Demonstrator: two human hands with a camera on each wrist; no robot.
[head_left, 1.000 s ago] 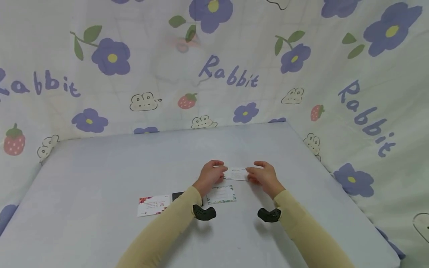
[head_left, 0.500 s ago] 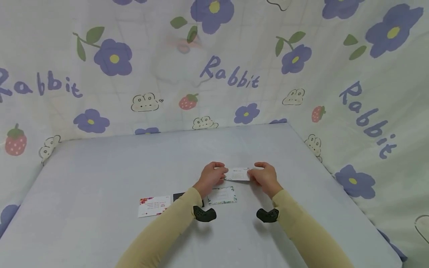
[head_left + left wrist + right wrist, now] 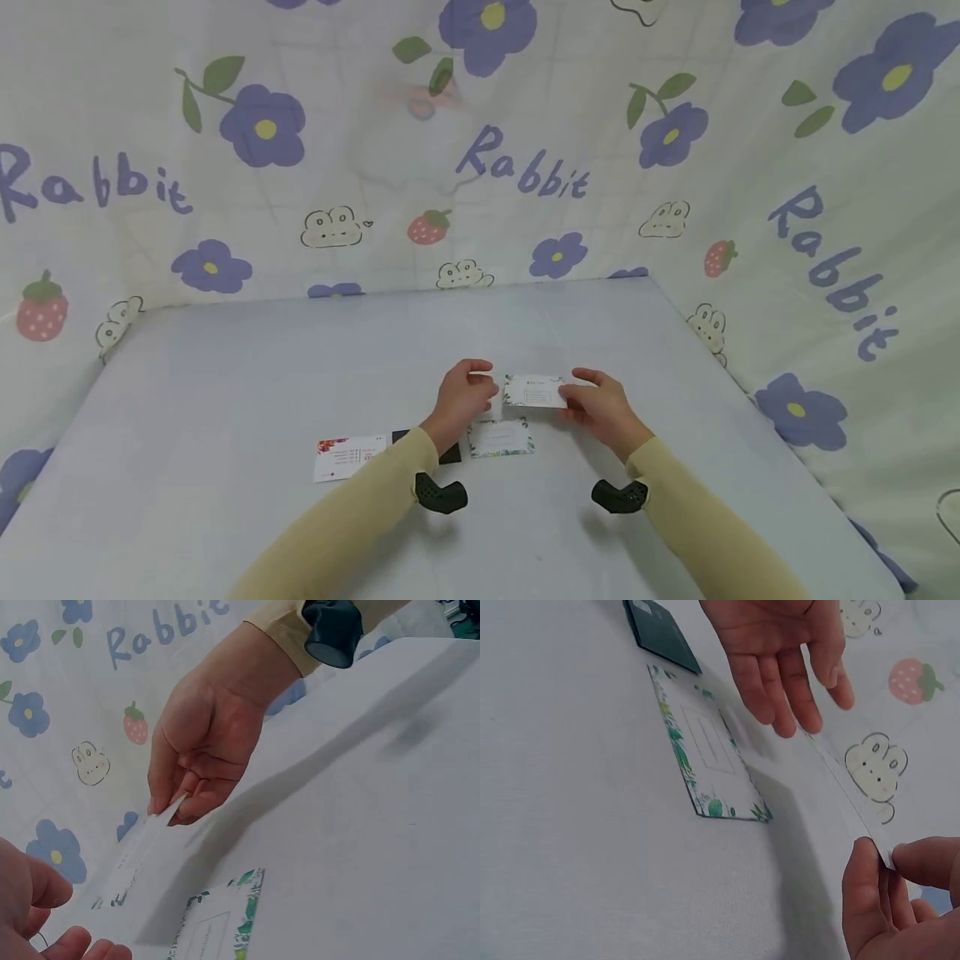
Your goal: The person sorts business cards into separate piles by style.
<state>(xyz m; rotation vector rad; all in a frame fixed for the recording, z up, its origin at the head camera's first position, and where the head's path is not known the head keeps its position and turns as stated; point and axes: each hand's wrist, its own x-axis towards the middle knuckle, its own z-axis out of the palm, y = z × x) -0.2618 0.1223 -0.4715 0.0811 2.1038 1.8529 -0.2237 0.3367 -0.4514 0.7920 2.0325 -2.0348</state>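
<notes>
My right hand [image 3: 606, 410] pinches a white business card [image 3: 534, 391] with leafy corners by its right edge. The right wrist view shows thumb and fingers on the card's end, with the card [image 3: 847, 793] tilted and seen almost edge-on. To the card's left, my left hand [image 3: 461, 402] is apart from it, fingers loosely bent and holding nothing. In the left wrist view, the left hand [image 3: 34, 911] lies low in the corner, a gap away from the card's far end. Just nearer me, a leaf-bordered card [image 3: 501, 439] lies flat on the table.
Left of the leaf-bordered card is a dark card [image 3: 451, 455], partly covered by the left forearm. Farther left lies a white card with red flowers [image 3: 348, 457]. A printed curtain [image 3: 375, 167] rises behind the pale table [image 3: 225, 392] and along its right side.
My left hand has let go of the white card's left edge and drawn a little left. The right hand keeps its pinch and has shifted slightly right with the card.
</notes>
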